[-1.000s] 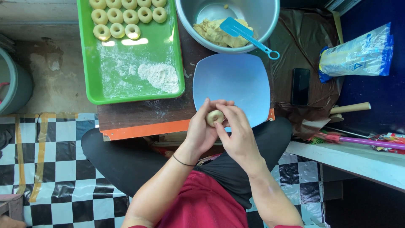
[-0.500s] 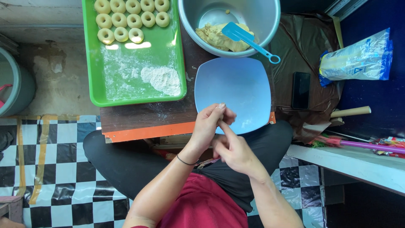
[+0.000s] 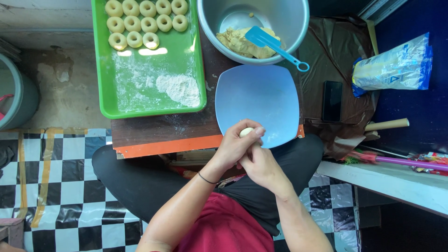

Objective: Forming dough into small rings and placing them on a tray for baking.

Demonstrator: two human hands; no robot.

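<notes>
While cupped together over the square pale-blue plate (image 3: 259, 100), left hand (image 3: 235, 147) and right hand (image 3: 259, 164), fingers clenched around a small pale dough ball (image 3: 246, 132) (mostly hidden), presumably for shaping.

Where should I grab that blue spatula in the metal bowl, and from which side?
Grip the blue spatula by its thin handle end with the ring, which pokes out over the metal bowl rim. Come from the right side: the blade lies in the dough, so only the handle looks clean and free.
</notes>
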